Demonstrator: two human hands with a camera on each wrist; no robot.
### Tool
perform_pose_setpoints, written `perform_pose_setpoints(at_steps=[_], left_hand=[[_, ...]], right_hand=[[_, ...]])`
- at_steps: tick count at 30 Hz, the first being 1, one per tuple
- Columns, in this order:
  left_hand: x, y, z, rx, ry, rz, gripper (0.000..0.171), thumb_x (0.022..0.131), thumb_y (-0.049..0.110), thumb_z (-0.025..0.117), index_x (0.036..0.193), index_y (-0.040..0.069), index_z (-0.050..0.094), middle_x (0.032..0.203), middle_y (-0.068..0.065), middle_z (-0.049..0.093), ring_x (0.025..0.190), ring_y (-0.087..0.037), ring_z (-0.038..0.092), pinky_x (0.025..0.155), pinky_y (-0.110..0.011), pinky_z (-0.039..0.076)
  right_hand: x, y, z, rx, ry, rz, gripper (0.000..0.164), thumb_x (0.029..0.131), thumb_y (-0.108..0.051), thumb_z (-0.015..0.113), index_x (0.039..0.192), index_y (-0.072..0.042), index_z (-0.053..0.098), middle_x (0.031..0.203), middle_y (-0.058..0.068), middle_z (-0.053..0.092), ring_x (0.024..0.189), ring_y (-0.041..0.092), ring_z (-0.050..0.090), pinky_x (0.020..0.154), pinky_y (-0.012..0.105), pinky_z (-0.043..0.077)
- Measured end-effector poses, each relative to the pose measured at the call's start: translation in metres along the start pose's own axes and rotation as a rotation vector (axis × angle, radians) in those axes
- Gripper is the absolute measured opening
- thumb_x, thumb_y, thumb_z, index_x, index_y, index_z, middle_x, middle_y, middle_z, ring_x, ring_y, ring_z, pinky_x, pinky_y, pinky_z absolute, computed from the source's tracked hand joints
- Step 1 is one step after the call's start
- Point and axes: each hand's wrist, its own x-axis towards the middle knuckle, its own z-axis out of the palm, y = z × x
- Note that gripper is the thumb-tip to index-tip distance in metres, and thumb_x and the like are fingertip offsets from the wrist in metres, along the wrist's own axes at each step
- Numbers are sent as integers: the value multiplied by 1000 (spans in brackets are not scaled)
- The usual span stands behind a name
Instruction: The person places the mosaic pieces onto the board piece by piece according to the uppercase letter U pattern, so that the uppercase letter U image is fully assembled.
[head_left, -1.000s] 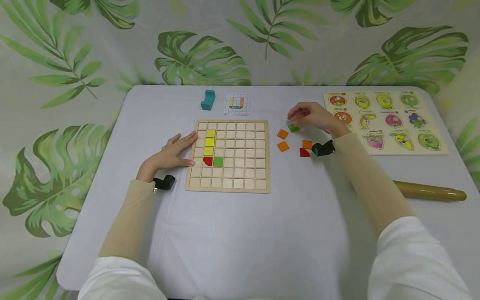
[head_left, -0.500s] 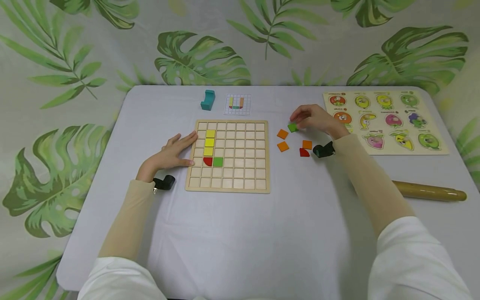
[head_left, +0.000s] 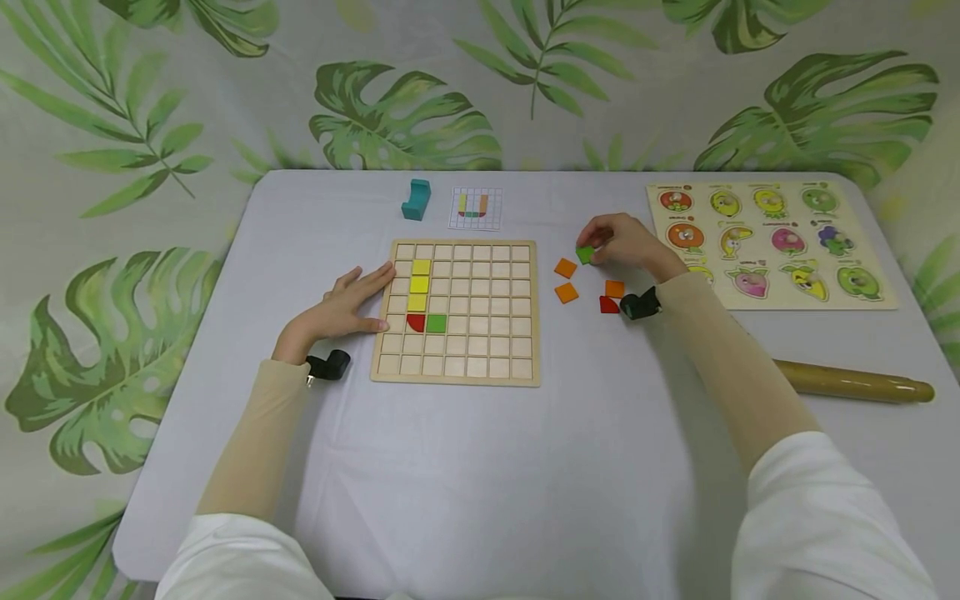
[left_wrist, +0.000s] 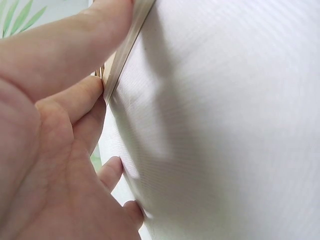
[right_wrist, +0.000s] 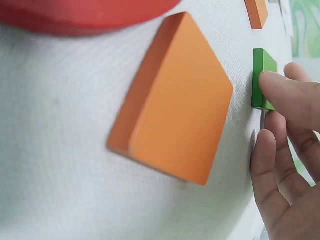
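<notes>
Now the right hand (head_left: 626, 243) pinches a green tile (head_left: 585, 254), seemingly just lifted; left hand (head_left: 341, 307), fingers released, rests against the board (head_left: 525, 312).

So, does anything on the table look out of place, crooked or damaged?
Nothing is damaged or spilled. The loose orange tiles and the red piece lie scattered at mixed angles beside the wooden grid board. The right hand pinches a green tile; the left hand rests against the board's edge.

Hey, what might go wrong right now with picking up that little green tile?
The right hand pinches the green tile only at its edge, so it may slip. Three orange tiles and a red piece lie loose close by; the wrist could nudge them. The left hand merely presses the grid board's edge, so it could shift.
</notes>
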Motion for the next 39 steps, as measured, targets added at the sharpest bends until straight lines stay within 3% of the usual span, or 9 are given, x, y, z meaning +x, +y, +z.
perform_pose_setpoints(at_steps=[11,16,21,27,39], left_hand=[[0,2,-2,15,-3,3,88,90,27,67,155,12,11,160,-7,1,141,-40,-14,100,-71,-1],[0,2,-2,13,-5,-3,88,90,28,68,155,13,10,160,-6,1,141,-39,-14,100,-70,-1],[0,2,-2,9,-6,-9,88,90,27,68,155,12,11,160,-6,1,141,-39,-14,101,-70,-1],[0,1,-1,5,-7,-17,88,89,28,68,155,13,10,161,-5,1,141,-38,-14,101,-70,-1],[-1,1,-1,11,0,-3,88,89,29,68,155,13,11,161,-5,1,141,-38,-13,100,-71,-2]], right_hand=[[0,-1,-2,33,8,19,21,80,13,61,100,7,62,94,15,58,85,26,46,76,29,39],[-5,-6,-7,124,-11,30,19,84,9,55,102,7,62,90,10,59,79,21,49,71,26,43],[-6,-18,-3,230,-32,-2,19,87,5,59,105,8,61,89,7,60,79,17,54,73,24,46],[2,-33,17,299,-112,-55,16,85,3,65,100,6,63,87,7,61,77,17,54,71,26,48],[7,-76,79,262,-332,-203,14,82,5,67,95,3,64,86,9,61,79,19,54,72,25,44]])
